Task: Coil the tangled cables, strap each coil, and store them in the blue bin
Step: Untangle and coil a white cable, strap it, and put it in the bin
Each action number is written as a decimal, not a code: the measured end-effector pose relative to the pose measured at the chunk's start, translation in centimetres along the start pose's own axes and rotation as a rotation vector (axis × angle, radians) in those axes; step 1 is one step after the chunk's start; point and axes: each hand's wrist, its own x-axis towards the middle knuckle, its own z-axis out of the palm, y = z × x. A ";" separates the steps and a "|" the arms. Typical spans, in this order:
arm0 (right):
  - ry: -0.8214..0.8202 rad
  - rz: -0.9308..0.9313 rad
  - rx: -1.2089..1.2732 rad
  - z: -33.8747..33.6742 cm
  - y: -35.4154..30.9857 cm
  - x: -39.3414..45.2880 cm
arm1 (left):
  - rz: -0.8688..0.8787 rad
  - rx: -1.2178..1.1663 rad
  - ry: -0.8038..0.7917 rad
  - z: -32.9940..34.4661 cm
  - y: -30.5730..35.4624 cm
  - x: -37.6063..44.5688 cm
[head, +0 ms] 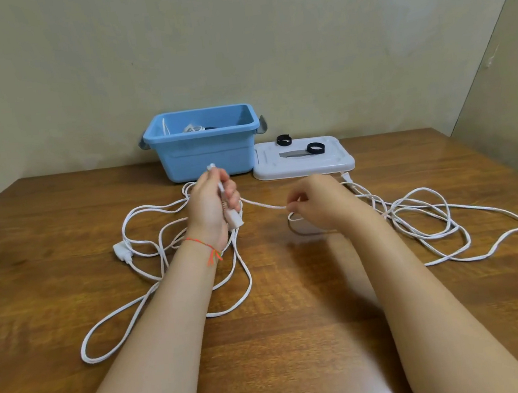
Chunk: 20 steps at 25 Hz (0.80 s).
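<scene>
The left hand [212,206] is raised above the brown wooden table [299,337], fingers curled round the end of a white braided cable [263,205]; a plug tip projects above the fist and a white connector block shows below it. A thin orange thread bracelet [207,247] circles the left wrist. The right hand [315,204] is level with the left, thumb and forefinger pinching the same white cable, which runs nearly taut between the two hands.

Loose white cable loops lie on the table on both sides. The left-hand tangle [150,273] spreads under and round the left forearm, with a white plug [122,251] at its outer edge. The right-hand tangle [428,219] trails away to the table's right edge.

The blue plastic bin [206,152] stands open at the back of the table, against the wall. White coiled cable [193,128] and a dark item are visible inside it. Its grey-white lid [304,162] lies flat just beside the bin on the right. Two black looped straps rest there: one [283,140] at the lid's rear edge, one [315,148] on the lid top.
</scene>
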 end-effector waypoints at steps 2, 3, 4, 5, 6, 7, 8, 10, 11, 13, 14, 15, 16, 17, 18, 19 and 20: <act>-0.055 -0.082 0.059 0.4 -1.0 -0.1 | 0.138 0.415 -0.103 0.5 -0.5 -0.5; -0.084 -0.121 0.124 0.5 -1.3 -0.2 | 0.201 0.616 -0.139 0.6 -0.8 -0.7; -0.108 -0.148 0.200 0.5 -1.5 -0.4 | 0.256 0.777 -0.173 0.7 -1.0 -0.9; -0.118 -0.168 0.271 0.3 -1.6 -0.7 | 0.299 0.896 -0.202 0.9 -1.2 -1.1; -0.111 -0.177 0.334 0.1 -1.6 -0.8 | 0.323 0.973 -0.222 1.0 -1.3 -1.2; -0.093 -0.179 0.403 -0.2 -1.6 -1.0 | 0.317 1.005 -0.237 1.1 -1.4 -1.3; -0.073 -0.175 0.474 -0.5 -1.4 -1.2 | 0.279 0.983 -0.250 1.2 -1.3 -1.4; -0.060 -0.164 0.630 -1.2 -1.0 -1.6 | 0.126 0.803 -0.291 1.5 -1.0 -1.4; -0.060 -0.166 0.696 -1.4 -0.8 -1.6 | 0.024 0.684 -0.326 1.6 -0.8 -1.5; -0.023 -0.173 0.823 -1.2 -0.5 -1.3 | -0.188 0.451 -0.439 1.6 -0.3 -1.8; 0.019 -0.158 0.886 -0.9 -0.5 -0.9 | -0.276 0.340 -0.509 1.5 0.0 -1.9; 0.069 -0.137 0.917 -0.5 -0.7 -0.7 | -0.341 0.235 -0.561 1.4 0.2 -2.1; 0.113 -0.117 0.915 -0.1 -0.9 -0.4 | -0.379 0.142 -0.586 1.4 0.3 -2.2; 0.131 -0.106 0.892 0.3 -1.1 -0.3 | -0.397 0.058 -0.587 1.3 0.4 -2.2; 0.106 -0.100 0.865 0.6 -1.3 -0.2 | -0.405 -0.019 -0.576 1.3 0.5 -2.2; 0.044 -0.097 0.845 1.0 -1.5 -0.2 | -0.411 -0.092 -0.558 1.1 0.5 -2.1; -0.026 -0.085 0.848 1.2 -1.7 -0.2 | -0.417 -0.147 -0.532 1.0 0.4 -1.8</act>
